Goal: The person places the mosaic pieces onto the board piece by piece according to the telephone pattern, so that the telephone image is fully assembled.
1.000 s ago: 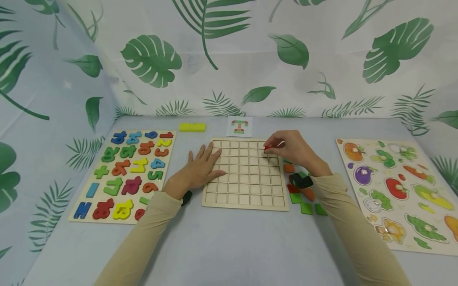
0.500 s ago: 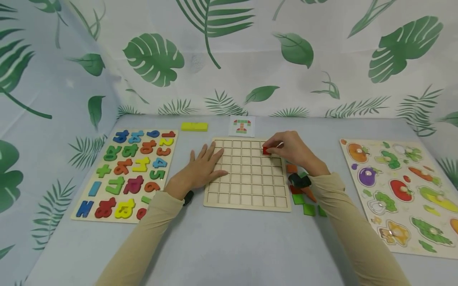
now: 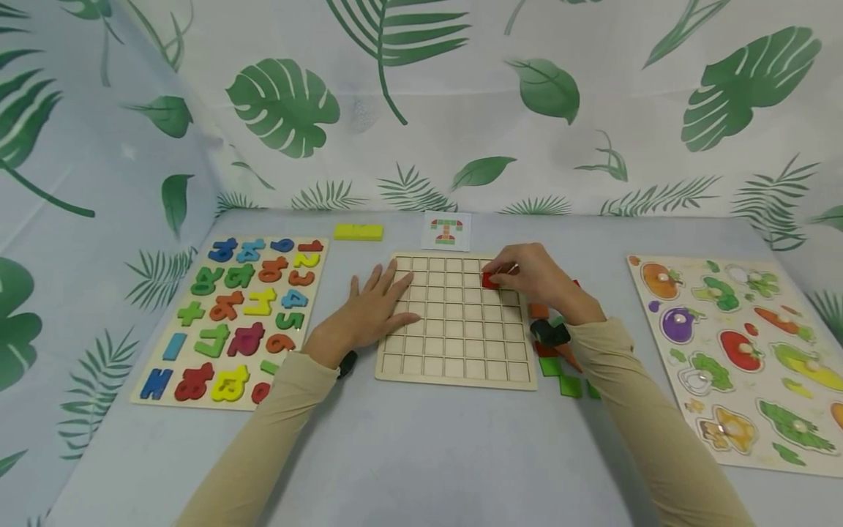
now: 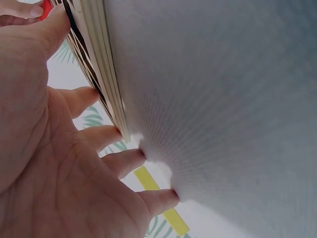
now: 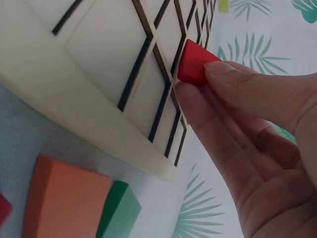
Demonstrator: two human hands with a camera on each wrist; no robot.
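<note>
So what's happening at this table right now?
A person's right hand pinches a small red wooden tile and sets it at a cell near the far right of the pale wooden grid board. The left hand rests flat on the board's left edge. More orange and green tiles lie beside the board.

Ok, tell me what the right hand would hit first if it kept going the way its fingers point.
The right hand, pinching a red tile, points left and down at the wooden grid board. It would probably meet an empty cell near the board's far right first; depth is unclear.
</note>
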